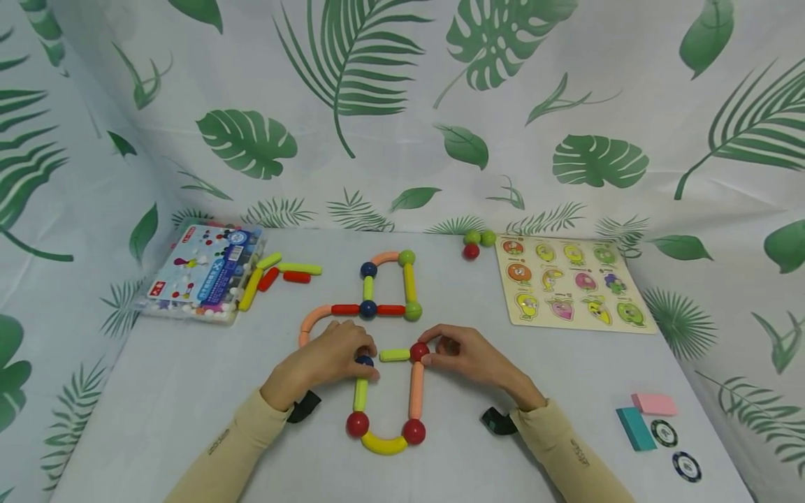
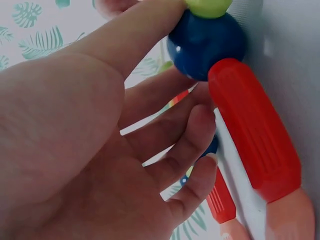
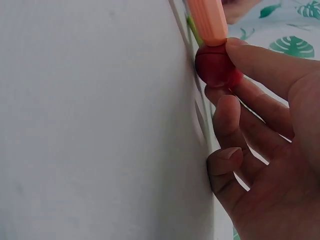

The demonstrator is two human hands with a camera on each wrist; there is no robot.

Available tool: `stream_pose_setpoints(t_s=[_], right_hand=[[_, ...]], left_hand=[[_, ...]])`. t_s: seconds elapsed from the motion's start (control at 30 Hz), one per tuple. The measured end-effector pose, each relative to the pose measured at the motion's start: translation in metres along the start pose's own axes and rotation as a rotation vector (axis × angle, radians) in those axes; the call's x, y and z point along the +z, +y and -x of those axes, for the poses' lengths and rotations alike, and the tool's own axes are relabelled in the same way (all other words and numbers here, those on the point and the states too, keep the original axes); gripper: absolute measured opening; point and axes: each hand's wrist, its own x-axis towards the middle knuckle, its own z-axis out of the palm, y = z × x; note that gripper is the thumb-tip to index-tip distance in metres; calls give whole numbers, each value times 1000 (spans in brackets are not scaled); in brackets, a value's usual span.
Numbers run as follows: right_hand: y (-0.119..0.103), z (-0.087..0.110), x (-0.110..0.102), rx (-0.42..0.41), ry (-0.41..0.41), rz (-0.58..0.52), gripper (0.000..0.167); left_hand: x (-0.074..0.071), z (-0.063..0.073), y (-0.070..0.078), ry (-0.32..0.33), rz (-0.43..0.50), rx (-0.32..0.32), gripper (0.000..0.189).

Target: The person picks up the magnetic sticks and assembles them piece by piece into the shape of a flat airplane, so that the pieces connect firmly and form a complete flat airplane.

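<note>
My left hand (image 1: 333,354) pinches a blue ball (image 2: 207,47) between thumb and fingers. A red rod (image 2: 257,132) runs from that ball to a peach curved piece (image 1: 308,325), the rod being hidden under the hand in the head view. Below the ball, a lime rod (image 1: 360,395) leads to a red ball (image 1: 358,424). My right hand (image 1: 465,355) pinches another red ball (image 3: 215,66), joined to a peach rod (image 1: 416,391) and a short lime rod (image 1: 395,355). This lime rod's left end points at the blue ball, with a small gap between them.
Beyond the hands lies a joined loop with a red rod (image 1: 391,310) and green balls (image 1: 407,258). A yellow curved piece (image 1: 385,444) closes the near end. Loose rods (image 1: 250,289) lie beside a plastic box (image 1: 198,269). A fruit board (image 1: 572,283) and coloured blocks (image 1: 636,428) sit right.
</note>
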Motion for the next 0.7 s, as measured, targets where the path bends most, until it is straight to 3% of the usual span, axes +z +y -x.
stream_pose_setpoints(t_s=[0.23, 0.7], right_hand=[[-1, 1, 4, -6, 3, -18, 33], [-6, 1, 8, 2, 5, -16, 32]], left_hand=[[2, -3, 0, -2, 7, -19, 34], [6, -3, -1, 45, -69, 50, 25]])
